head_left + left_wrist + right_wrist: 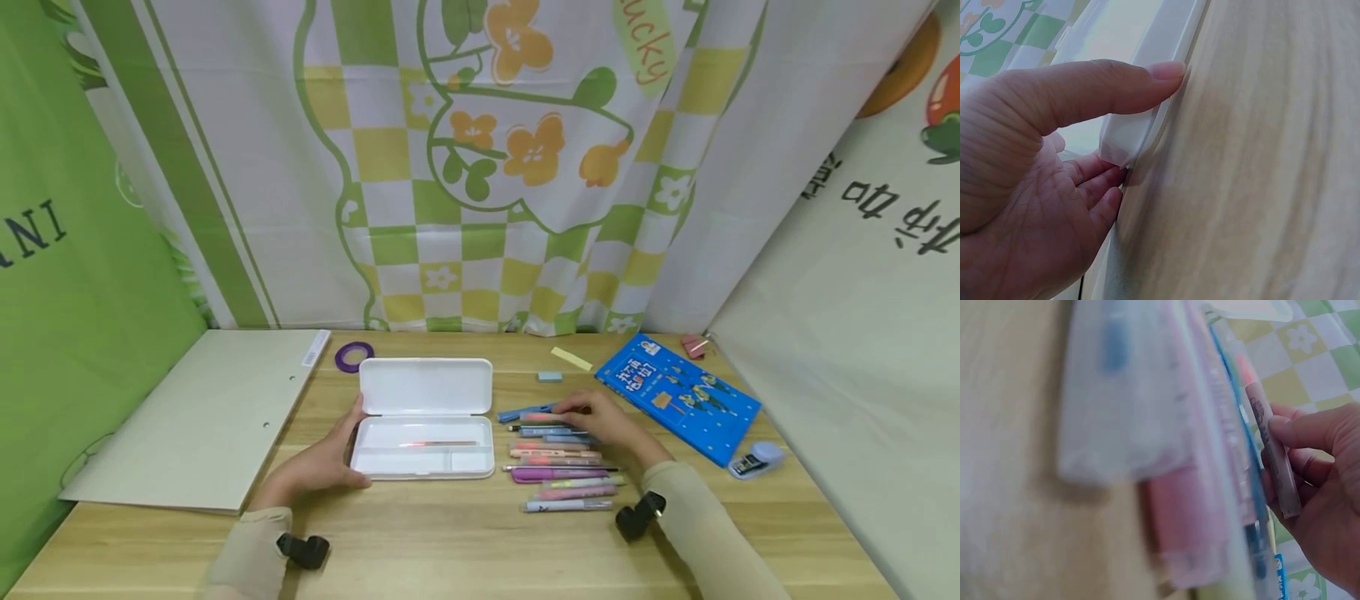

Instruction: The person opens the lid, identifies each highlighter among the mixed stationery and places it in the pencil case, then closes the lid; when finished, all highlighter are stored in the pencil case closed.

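While left grip (pixel 324 461) holds white case (pixel 425 388), right grip (pixel 606 418) pinches pen (pixel 1280 467) near mid-length.

White pencil case (pixel 397 463): lid open at far side; left hand (pixel 324 462) grips left end. Slender pinkish pen (pixel 438 443) in far compartment. Pink-tipped marker (pixel 1277 465): tilted, pinched in right hand (pixel 603 417). Assorted pens (pixel 558 476): roughly parallel, right of case.

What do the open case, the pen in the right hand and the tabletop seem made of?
Case: probably hard plastic, smooth white; rounded, moulded-looking corners. Pen: likely plastic, fairly matte; smooth, printed barrel. Tabletop: wood or wood-look laminate, satin; grain shows.
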The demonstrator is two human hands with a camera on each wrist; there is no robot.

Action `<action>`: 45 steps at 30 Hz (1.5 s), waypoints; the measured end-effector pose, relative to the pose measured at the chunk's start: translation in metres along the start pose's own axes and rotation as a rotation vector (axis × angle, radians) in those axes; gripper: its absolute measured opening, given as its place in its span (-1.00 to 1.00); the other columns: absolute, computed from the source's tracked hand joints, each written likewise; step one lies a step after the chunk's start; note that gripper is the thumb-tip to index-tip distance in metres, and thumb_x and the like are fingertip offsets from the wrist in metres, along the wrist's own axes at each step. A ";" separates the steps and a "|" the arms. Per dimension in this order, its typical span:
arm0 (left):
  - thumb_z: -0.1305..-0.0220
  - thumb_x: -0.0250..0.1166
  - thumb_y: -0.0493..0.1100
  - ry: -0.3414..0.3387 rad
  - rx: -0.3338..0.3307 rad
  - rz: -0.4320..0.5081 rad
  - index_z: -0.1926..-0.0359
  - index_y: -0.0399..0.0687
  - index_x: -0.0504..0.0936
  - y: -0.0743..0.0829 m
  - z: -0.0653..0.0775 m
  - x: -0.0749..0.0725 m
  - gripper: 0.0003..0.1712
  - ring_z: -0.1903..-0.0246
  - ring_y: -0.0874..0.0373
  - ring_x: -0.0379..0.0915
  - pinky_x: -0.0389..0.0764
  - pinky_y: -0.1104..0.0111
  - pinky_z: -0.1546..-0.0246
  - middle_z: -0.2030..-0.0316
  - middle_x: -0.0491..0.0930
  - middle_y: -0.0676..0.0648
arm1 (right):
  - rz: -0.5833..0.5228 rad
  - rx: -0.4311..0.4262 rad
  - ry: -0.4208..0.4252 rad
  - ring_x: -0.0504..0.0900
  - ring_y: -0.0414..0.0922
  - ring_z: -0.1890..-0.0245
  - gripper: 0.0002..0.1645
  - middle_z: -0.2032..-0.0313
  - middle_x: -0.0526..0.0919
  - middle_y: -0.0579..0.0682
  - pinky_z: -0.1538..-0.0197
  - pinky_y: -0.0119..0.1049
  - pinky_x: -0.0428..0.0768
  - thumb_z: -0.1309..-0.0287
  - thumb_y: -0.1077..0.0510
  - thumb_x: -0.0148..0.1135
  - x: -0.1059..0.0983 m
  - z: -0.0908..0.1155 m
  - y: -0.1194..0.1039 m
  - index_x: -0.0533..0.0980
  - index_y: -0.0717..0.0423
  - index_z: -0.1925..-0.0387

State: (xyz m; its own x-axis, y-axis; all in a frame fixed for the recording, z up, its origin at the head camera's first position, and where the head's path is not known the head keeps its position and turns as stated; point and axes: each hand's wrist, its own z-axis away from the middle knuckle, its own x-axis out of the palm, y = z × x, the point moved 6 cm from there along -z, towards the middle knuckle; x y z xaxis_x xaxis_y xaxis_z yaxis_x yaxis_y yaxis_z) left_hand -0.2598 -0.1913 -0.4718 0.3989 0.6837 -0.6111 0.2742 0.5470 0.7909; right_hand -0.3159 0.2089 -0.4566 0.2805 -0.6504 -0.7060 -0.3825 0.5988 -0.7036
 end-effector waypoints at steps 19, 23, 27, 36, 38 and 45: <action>0.16 0.52 -0.18 -0.003 0.007 -0.005 -0.40 -0.34 -0.54 0.000 -0.002 0.001 0.50 -0.37 -0.39 -0.35 -0.25 -0.17 -0.31 -0.33 -0.04 -0.48 | -0.181 -0.138 -0.092 0.49 -0.18 0.32 -0.72 0.19 0.64 0.07 0.29 -0.35 0.53 -0.28 0.21 0.11 0.051 -0.029 -0.081 0.63 0.21 0.07; 0.16 0.52 -0.18 -0.008 0.004 -0.005 -0.39 -0.35 -0.54 0.000 -0.002 0.002 0.49 -0.36 -0.39 -0.33 -0.24 -0.16 -0.32 -0.33 -0.03 -0.48 | -0.161 -0.211 -0.064 0.49 -0.24 0.33 -0.76 0.24 0.65 0.09 0.29 -0.42 0.52 -0.23 0.28 0.15 0.067 -0.040 -0.101 0.64 0.27 0.13; 0.15 0.51 -0.18 -0.007 0.003 -0.013 -0.39 -0.35 -0.54 -0.001 -0.002 0.002 0.49 -0.36 -0.39 -0.33 -0.23 -0.16 -0.32 -0.34 -0.06 -0.48 | -0.113 -0.256 -0.045 0.49 -0.27 0.33 -0.80 0.31 0.65 0.05 0.28 -0.47 0.52 -0.17 0.33 0.19 0.088 -0.051 -0.112 0.66 0.28 0.19; 0.15 0.52 -0.18 -0.003 -0.018 -0.030 -0.40 -0.35 -0.53 0.001 -0.001 -0.001 0.48 -0.36 -0.41 -0.37 -0.22 -0.15 -0.32 -0.36 -0.21 -0.53 | -0.011 -0.244 0.028 0.52 -0.21 0.39 -0.88 0.42 0.64 0.03 0.30 -0.49 0.49 -0.08 0.36 0.27 0.116 -0.062 -0.124 0.69 0.26 0.33; 0.15 0.52 -0.19 -0.006 -0.021 -0.027 -0.40 -0.34 -0.53 0.001 -0.001 -0.001 0.49 -0.36 -0.41 -0.39 -0.23 -0.15 -0.32 -0.37 -0.26 -0.53 | 0.005 -0.239 0.041 0.54 -0.19 0.39 -0.89 0.43 0.65 0.02 0.29 -0.48 0.50 -0.06 0.36 0.28 0.117 -0.063 -0.124 0.69 0.25 0.35; 0.15 0.52 -0.18 -0.006 -0.014 -0.019 -0.40 -0.34 -0.54 -0.001 -0.001 0.001 0.49 -0.36 -0.40 -0.42 -0.26 -0.17 -0.31 -0.38 -0.31 -0.51 | 0.032 -0.173 0.034 0.62 -0.09 0.32 -0.88 0.39 0.69 0.03 0.22 -0.40 0.58 -0.07 0.38 0.26 0.121 -0.062 -0.120 0.69 0.23 0.38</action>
State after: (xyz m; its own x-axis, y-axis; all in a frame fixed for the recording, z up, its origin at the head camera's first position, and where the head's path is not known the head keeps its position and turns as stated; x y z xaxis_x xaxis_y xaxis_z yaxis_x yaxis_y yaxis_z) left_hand -0.2609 -0.1906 -0.4730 0.3995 0.6702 -0.6255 0.2692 0.5665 0.7788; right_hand -0.2906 0.0293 -0.4522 0.2371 -0.6495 -0.7224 -0.5373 0.5319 -0.6545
